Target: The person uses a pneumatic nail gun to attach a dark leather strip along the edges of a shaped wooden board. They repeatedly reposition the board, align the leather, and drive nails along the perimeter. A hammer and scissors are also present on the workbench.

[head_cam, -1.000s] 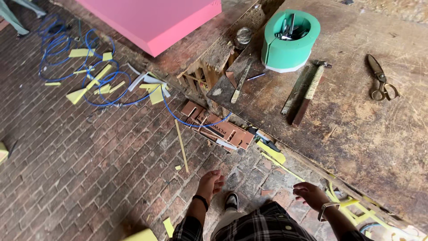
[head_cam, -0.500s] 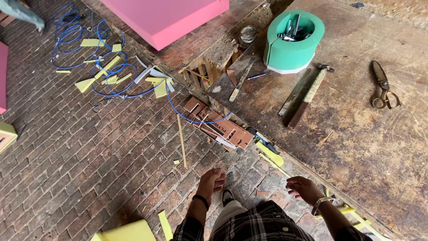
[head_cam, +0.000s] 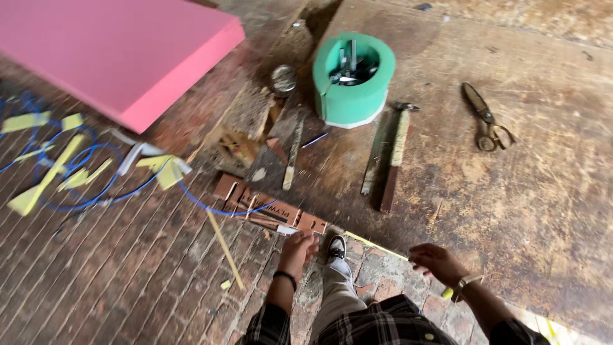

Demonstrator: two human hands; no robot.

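Hands first, nearest the camera. L hand [head_cam: 299, 248], dark band at wrist, reaches down w/ fingers curled at the edge of a brown slotted wood piece [head_cam: 271, 209] lying on the brick floor [head_cam: 115, 268]; a small white object sits at the fingertips, but can't tell if it's gripped. R hand [head_cam: 436, 260] hovers over the floor edge, fingers loosely spread, holding nothing; bracelet at wrist. Shoe [head_cam: 336, 246] and plaid shirt between the arms.

Thin yellow stick [head_cam: 225, 248] lies just L of the wood piece; blue cable [head_cam: 191, 198] runs across it.

Mid: worn, scratched board surface [head_cam: 511, 191], stained brown. On it a hammer [head_cam: 394, 156], long handle, metal head, w/ a flat bar beside it. Rusty shears [head_cam: 485, 118] well apart to the R.

Far: green round container [head_cam: 353, 80], thick foam-like wall, open top; metal tools inside, kinds unclear. Small round metal tin [head_cam: 283, 78] just beside it. Pink slab [head_cam: 121, 57], flat, smooth, rectangular, far L. Yellow foam offcuts [head_cam: 48, 172] scattered among cable loops.
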